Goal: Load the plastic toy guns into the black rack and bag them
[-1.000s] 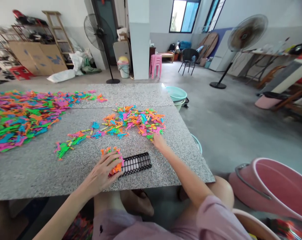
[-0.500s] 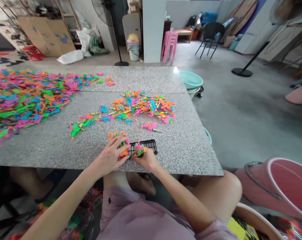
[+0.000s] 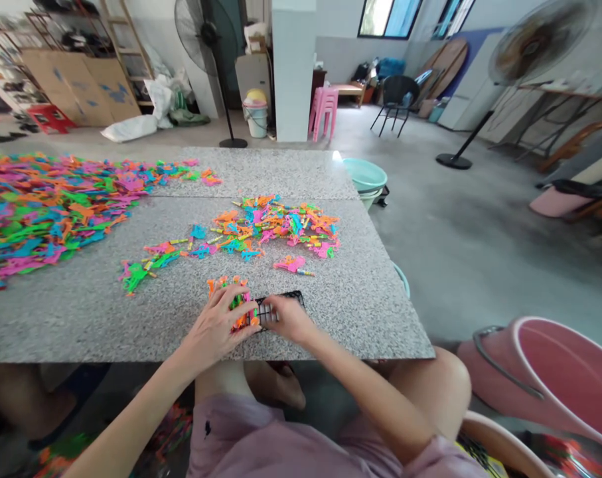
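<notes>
Near the front edge of the table (image 3: 360, 312), a rack (image 3: 264, 313) is placed, with toy pieces (image 3: 253, 317) held at its left part. Behind it, one toy (image 3: 291, 264) is laid before a loose pile (image 3: 281, 226); a larger heap (image 3: 56, 206) is spread farther left. A bucket (image 3: 490, 388) is stood right of the table.

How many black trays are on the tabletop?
1: the black tray, partly covered by both hands, by the tabletop's near edge. Others may be hidden under the plastic pieces.

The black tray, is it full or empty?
Partly full: the black tray has colorful plastic pieces at its left end, under the left hand, but bare grid shows beside the right hand.
</notes>
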Demonstrator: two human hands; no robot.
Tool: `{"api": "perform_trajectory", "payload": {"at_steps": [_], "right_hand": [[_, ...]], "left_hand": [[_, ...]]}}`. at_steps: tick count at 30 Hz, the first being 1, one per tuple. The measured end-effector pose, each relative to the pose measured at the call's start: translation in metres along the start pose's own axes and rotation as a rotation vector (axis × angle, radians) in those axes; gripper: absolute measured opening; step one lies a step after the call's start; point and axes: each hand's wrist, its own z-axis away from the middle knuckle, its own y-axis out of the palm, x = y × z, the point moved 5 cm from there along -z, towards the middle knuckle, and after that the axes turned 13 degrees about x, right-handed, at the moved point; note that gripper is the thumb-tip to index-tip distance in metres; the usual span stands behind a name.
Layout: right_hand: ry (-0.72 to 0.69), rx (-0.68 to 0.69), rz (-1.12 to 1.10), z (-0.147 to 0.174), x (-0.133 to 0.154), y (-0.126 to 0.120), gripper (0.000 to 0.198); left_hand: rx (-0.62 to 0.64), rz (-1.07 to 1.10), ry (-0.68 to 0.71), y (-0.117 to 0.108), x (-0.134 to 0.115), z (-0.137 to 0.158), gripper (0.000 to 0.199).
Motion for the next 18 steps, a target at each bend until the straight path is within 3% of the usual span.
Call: {"api": "perform_trajectory", "payload": {"at_steps": [3,5,7,11,15,18], "right_hand": [[0.229,-0.161,0.008,-0.009,-0.054,-0.051,0.045],[0.327,-0.104,-0.02,-0.02,-0.081,-0.073,0.044],[0.319,0.005,-0.064,-0.03,-0.093,-0.081,0.03],[0.239,0.074,-0.18,-0.025,-0.083,-0.06,0.006],[0.169,0.073,-0.354,-0.01,-0.05,-0.013,0.008],[0.042,0.032,-0.51,-0.015,-0.024,0.011,0.007]], "left_hand": [[-0.029,-0.005,0.034,0.002,0.002,0.001,0.031],[-0.03,-0.006,0.04,0.002,0.003,0.002,0.031],[-0.022,-0.009,0.042,0.002,0.003,0.002,0.031],[0.0,-0.012,0.046,0.0,0.001,0.002,0.029],[0.027,-0.017,0.037,0.0,0.002,0.003,0.029],[0.047,-0.009,0.032,0.001,0.004,0.003,0.029]]}}
